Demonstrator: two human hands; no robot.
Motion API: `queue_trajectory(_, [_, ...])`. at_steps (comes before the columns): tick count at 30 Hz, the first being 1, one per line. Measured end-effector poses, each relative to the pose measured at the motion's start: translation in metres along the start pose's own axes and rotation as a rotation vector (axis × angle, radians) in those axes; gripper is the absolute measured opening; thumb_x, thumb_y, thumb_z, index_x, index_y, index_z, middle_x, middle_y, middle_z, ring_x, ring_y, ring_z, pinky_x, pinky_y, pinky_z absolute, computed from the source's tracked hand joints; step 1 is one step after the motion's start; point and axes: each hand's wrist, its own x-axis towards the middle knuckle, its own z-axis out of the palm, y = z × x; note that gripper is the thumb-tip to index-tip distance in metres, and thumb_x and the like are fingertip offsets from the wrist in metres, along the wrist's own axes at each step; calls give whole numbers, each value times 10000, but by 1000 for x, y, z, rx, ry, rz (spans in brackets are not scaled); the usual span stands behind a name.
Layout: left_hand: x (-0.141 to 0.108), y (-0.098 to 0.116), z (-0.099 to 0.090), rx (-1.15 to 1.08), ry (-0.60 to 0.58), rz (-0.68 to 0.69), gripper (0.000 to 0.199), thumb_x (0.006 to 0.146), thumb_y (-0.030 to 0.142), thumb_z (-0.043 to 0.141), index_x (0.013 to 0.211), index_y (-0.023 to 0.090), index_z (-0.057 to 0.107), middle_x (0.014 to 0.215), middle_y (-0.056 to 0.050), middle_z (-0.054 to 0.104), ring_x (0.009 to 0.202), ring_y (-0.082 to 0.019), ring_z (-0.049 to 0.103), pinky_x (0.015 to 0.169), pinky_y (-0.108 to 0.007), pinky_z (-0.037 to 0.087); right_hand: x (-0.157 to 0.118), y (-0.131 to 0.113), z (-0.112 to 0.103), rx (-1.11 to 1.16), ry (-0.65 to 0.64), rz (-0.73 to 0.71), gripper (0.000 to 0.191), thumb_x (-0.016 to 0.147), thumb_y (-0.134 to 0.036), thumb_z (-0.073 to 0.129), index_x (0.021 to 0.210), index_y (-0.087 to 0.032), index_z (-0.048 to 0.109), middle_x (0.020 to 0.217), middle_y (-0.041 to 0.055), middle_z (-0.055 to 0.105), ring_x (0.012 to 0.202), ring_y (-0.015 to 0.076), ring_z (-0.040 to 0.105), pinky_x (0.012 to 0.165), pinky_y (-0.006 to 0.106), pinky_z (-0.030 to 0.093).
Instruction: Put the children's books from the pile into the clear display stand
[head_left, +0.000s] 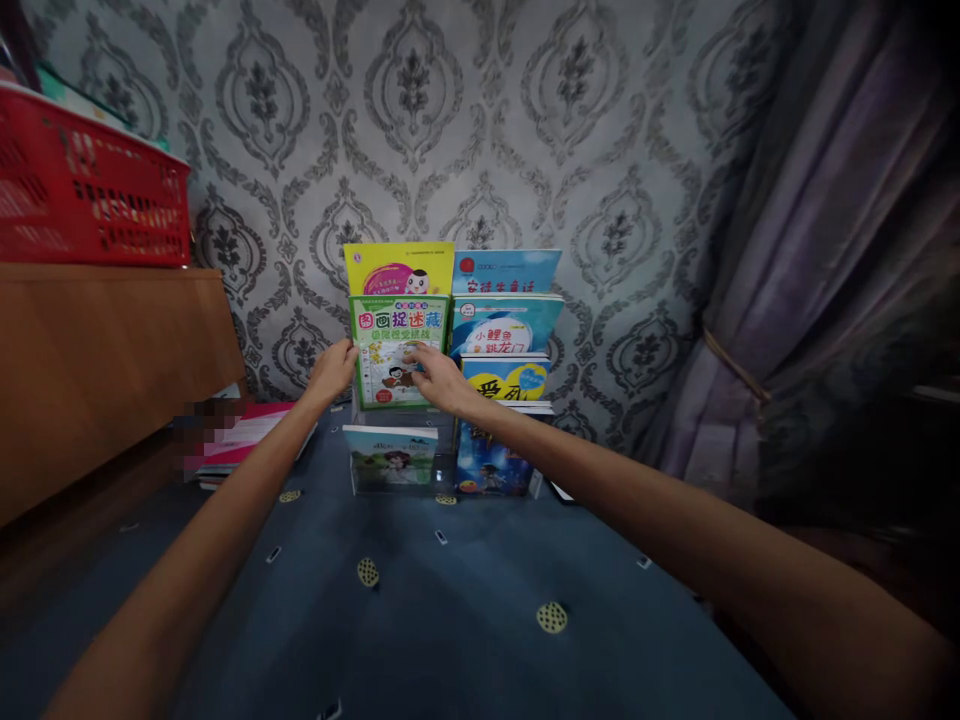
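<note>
Green book (388, 358) upright btwn L hand (332, 372), pinching its L edge, & R hand (444, 380) over cover, can't tell if gripping.

Before me, dark-blue patterned cloth (450, 610); clear tiered rack (397, 419) with books (491, 460) stands on it, pink-topped stack (251, 438) at left.

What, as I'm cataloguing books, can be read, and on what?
"图画捉迷藏": green book
"视觉挑战": same cover
"安徒生童话": upper blue book
"小鲤鱼跳龙门": turquoise book
"爱": yellow-and-blue book, next character cut off
Too small, blurred or covered: the rest, including yellow book, bottom-left book, dark blue book.
</note>
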Motion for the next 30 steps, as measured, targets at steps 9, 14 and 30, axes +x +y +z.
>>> queue_trajectory(9, [12,-13,19,-140,63,-28,230,920,325,402,804,203,559,800,-44,647,791,-207,597,737,-305,464,0,8,-7,-34,143,10,436,815,-69,514,1220,-173,638,1435,160,506,1445,330,422,1194,555,380])
queue_trajectory(14, [16,-20,26,-214,80,-42,232,909,311,380,799,199,552,720,-13,583,712,-188,574,665,-291,469,7,3,-24,-37,170,31,463,828,-48,478,1259,-158,606,1531,191,387,1318,329,563,1121,560,477])
queue_trajectory(30, [4,0,13,-74,90,-55,235,926,296,424,838,205,622,884,-99,711,919,-277,640,826,-350,471,-9,-14,-32,-185,156,40,443,879,-116,481,1308,-180,572,1633,170,271,1320,393,543,1052,664,495])
